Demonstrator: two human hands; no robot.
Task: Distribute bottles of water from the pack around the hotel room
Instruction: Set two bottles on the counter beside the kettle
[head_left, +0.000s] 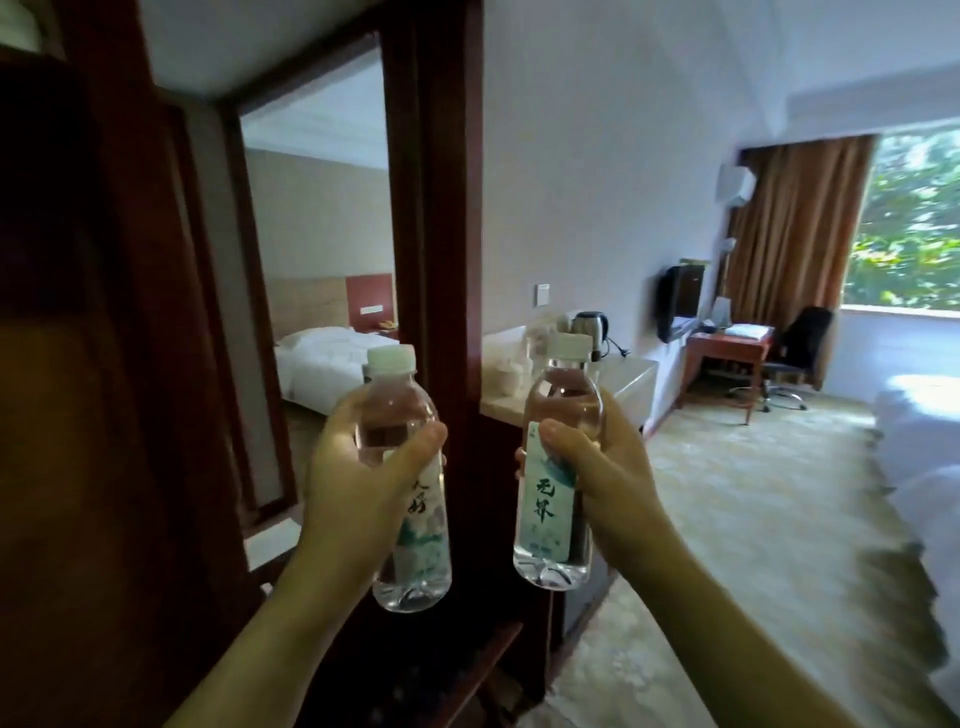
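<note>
I hold two clear water bottles upright in front of me, side by side and a little apart. My left hand (358, 467) grips the left bottle (410, 566) around its middle; it has a white cap and a green-and-white label. My right hand (597, 478) grips the right bottle (550, 519) the same way, thumb across the label. Both bottles look full. The pack is not in view.
A dark wooden frame with a tall mirror (322, 260) stands at the left. Beyond the bottles a pale counter (631, 376) carries a kettle (592, 325). Further right are a wall TV (678, 309), a red desk (727, 345), an office chair (797, 348), carpeted floor (753, 519) and a white bed (930, 467).
</note>
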